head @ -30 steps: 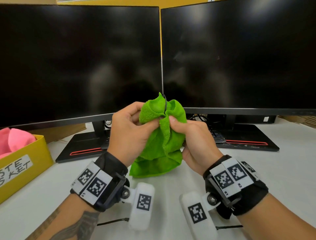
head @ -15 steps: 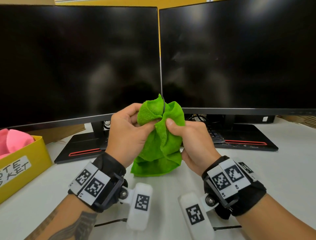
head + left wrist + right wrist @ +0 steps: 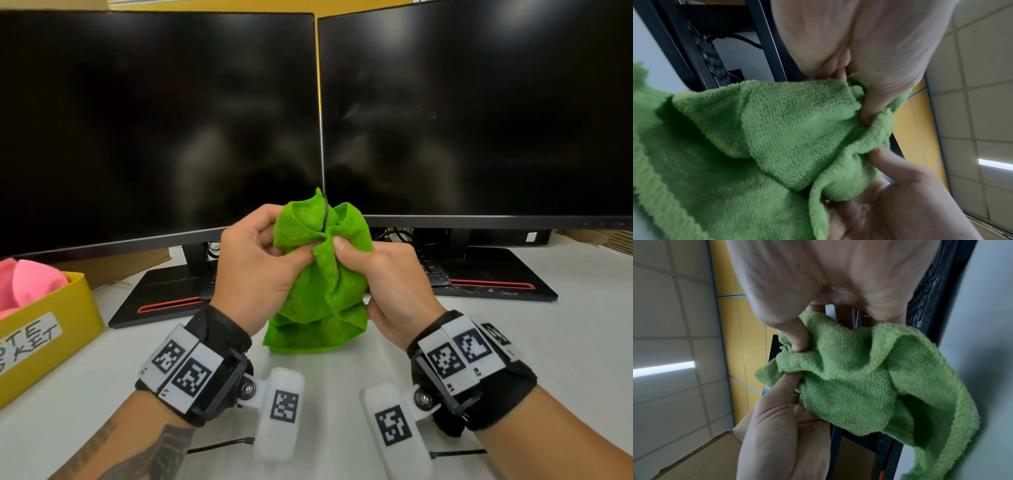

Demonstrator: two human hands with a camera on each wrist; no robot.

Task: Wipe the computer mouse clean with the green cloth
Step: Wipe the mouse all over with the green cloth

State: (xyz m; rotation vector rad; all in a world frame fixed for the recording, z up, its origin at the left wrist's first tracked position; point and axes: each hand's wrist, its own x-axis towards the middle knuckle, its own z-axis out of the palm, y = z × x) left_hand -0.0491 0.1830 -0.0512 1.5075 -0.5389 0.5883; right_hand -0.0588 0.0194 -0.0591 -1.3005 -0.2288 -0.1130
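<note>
Raised left hand point(image 3: 255, 267) and right hand point(image 3: 390, 277) pinch green cloth point(image 3: 322, 274), mouse apparently bundled inside.

I see L hand point(image 3: 255, 270) & R hand point(image 3: 390, 277) raised side by side, wrists apart, thumbs & fingers point(image 3: 339, 244) curled, pinching the green cloth point(image 3: 322, 291) betw. them.

Green cloth point(image 3: 322, 274) bunched, held above desk (mouse hidden inside)

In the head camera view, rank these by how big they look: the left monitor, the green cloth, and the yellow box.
1. left monitor
2. green cloth
3. yellow box, though the frame edge crops it and it looks close to the cloth, so that order is unsure.
</note>
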